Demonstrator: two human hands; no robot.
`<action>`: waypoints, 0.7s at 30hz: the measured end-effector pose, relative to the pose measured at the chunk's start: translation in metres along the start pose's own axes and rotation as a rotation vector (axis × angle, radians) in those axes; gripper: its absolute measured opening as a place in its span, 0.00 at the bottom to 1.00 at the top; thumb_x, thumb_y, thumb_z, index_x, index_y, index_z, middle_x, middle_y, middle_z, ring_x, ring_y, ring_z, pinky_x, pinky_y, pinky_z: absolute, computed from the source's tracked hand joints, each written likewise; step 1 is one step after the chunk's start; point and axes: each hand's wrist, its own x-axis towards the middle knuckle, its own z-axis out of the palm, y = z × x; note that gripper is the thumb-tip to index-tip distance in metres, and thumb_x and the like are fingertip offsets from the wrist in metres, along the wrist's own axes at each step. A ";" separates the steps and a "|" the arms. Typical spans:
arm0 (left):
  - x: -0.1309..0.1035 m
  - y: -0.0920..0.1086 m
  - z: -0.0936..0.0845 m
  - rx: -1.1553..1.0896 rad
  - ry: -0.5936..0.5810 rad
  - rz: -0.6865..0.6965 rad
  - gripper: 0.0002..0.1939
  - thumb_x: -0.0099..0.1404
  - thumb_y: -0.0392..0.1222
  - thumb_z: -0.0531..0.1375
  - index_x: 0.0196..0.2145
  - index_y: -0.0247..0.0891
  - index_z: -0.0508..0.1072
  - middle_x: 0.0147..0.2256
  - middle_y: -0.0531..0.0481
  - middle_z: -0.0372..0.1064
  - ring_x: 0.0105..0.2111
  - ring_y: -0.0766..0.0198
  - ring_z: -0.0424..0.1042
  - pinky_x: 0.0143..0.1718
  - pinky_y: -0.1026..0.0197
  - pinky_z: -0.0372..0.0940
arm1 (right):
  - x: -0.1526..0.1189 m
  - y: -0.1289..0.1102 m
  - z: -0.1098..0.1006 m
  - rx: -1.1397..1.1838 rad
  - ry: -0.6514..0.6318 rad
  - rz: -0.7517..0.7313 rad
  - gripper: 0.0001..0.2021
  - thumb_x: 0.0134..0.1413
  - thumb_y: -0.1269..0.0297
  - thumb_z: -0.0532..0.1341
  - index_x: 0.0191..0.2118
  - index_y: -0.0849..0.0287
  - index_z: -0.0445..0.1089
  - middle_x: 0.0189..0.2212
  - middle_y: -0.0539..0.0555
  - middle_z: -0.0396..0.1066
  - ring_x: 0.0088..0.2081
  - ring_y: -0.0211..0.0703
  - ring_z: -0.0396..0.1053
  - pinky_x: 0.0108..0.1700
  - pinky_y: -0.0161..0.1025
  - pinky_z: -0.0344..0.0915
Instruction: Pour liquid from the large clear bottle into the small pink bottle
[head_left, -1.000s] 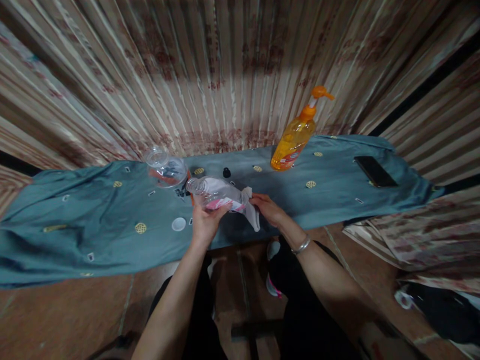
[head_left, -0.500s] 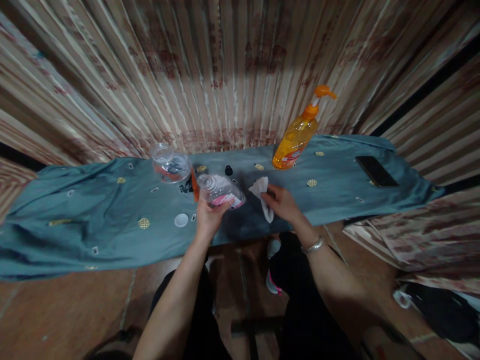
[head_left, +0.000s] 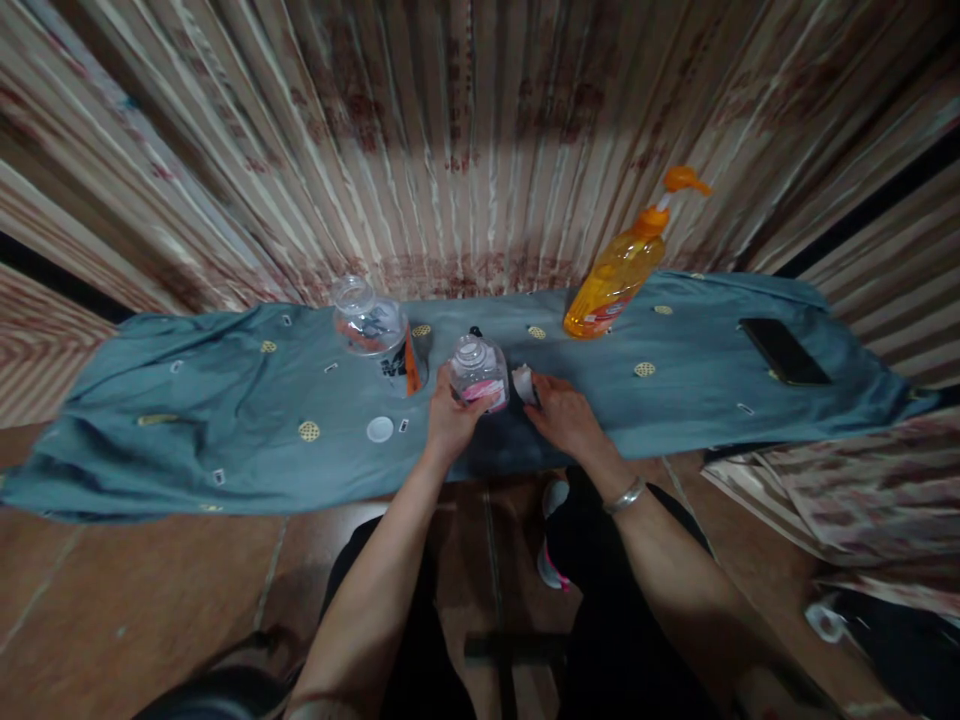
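Note:
My left hand (head_left: pixel 454 415) is wrapped around a clear plastic bottle (head_left: pixel 478 362) with a pink and white label. The bottle's uncapped mouth points up and toward me. Close to the bottle's right side, my right hand (head_left: pixel 561 408) pinches a crumpled white tissue (head_left: pixel 523 384), partly covered by the fingers. To the left stands a larger clear jar (head_left: pixel 371 320) with an orange and black label and no lid on it. A round white lid (head_left: pixel 380 429) lies flat on the cloth in front of that jar. A small black cap (head_left: pixel 475 331) shows partly behind the bottle.
An orange pump bottle (head_left: pixel 611 280) stands at the back, right of my hands. A black phone (head_left: pixel 784 351) lies farther right. The teal patterned cloth (head_left: pixel 255 420) covers the narrow table, with a striped curtain (head_left: pixel 480 130) directly behind it.
The bottle in my left hand has turned from leaning left to more upright. My right hand has brought the tissue closer to it, bunched smaller. The view has shifted slightly.

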 end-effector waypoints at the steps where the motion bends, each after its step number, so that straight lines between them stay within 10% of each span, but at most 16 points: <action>1: 0.000 0.000 0.002 -0.006 -0.004 -0.010 0.32 0.48 0.42 0.74 0.49 0.39 0.69 0.45 0.44 0.77 0.47 0.53 0.78 0.53 0.50 0.71 | -0.001 0.000 -0.001 -0.013 -0.002 -0.002 0.22 0.64 0.69 0.59 0.61 0.69 0.64 0.54 0.67 0.73 0.54 0.57 0.72 0.56 0.45 0.65; 21: 0.003 -0.014 0.014 0.001 -0.073 -0.039 0.41 0.50 0.41 0.74 0.60 0.41 0.64 0.58 0.38 0.71 0.57 0.47 0.73 0.60 0.40 0.67 | -0.004 0.005 0.001 0.046 0.251 -0.071 0.17 0.63 0.65 0.59 0.56 0.62 0.68 0.51 0.64 0.75 0.51 0.55 0.72 0.55 0.46 0.66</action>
